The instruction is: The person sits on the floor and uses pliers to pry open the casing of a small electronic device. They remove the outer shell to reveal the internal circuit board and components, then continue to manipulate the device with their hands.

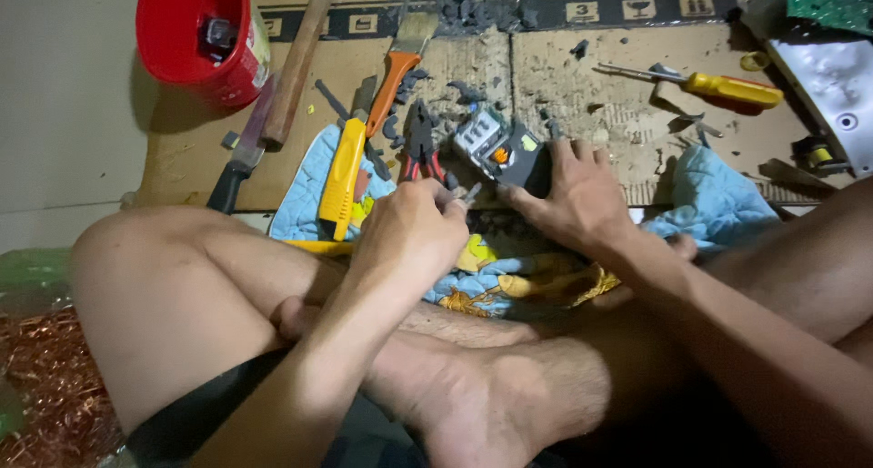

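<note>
I sit cross-legged on the floor. My right hand (575,195) grips a small dark grey electrical part (506,148) with a white face and an orange spot, pressing it down on flattened cardboard (600,77). My left hand (414,227) is closed around a thin metal tool whose tip (472,193) points toward the part's near left side. Red-handled pliers (420,145) lie just beyond my left hand.
A yellow utility knife (344,170), an orange-handled brush (396,68), a wooden handle (300,59) and a dark knife (238,163) lie at left. A red bucket (195,31) stands far left. A yellow screwdriver (718,88) lies right. Copper wire (50,386) is piled near left.
</note>
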